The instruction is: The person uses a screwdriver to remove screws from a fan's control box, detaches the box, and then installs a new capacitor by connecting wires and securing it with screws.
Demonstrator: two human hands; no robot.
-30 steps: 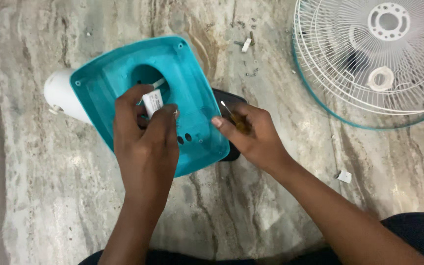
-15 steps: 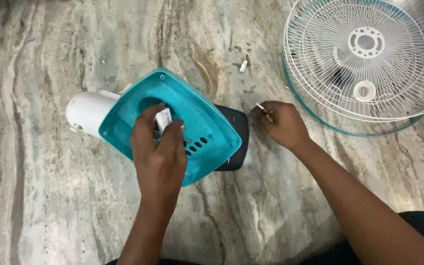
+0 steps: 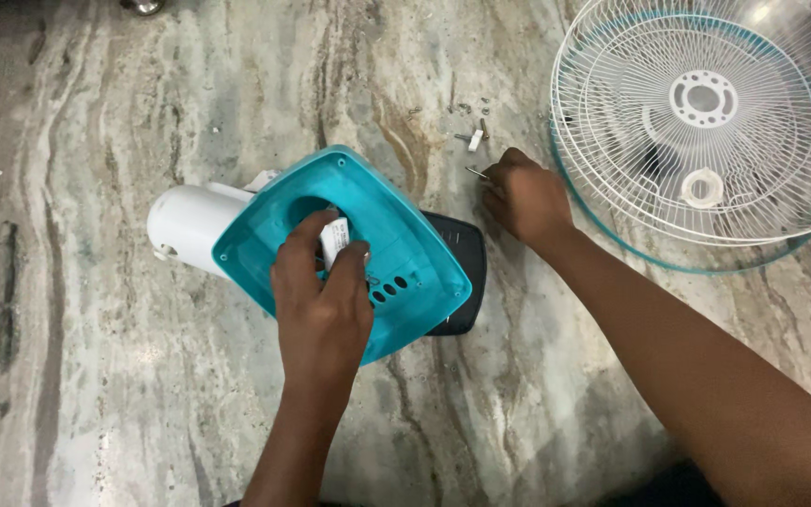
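My left hand (image 3: 323, 302) rests on the teal underside of a fan base (image 3: 415, 272) and pinches a small white block (image 3: 333, 238) against it. The base lies tilted on the marble floor, with a white fan body (image 3: 190, 225) sticking out at its left and a black panel (image 3: 460, 272) under its right edge. My right hand (image 3: 524, 195) is stretched out to the right of the base, fingers curled on a thin metal screw (image 3: 477, 172) at the floor. Several small screws and a white plastic bit (image 3: 474, 139) lie just beyond its fingertips.
A white wire fan guard with a teal rim (image 3: 706, 122) lies flat at the upper right, close to my right hand. A round metal object (image 3: 145, 6) shows at the top edge. Veined marble floor (image 3: 96, 376) fills the rest.
My right hand has moved away from the base, up and to the right toward the loose screws. My left hand stays on the base with the white block.
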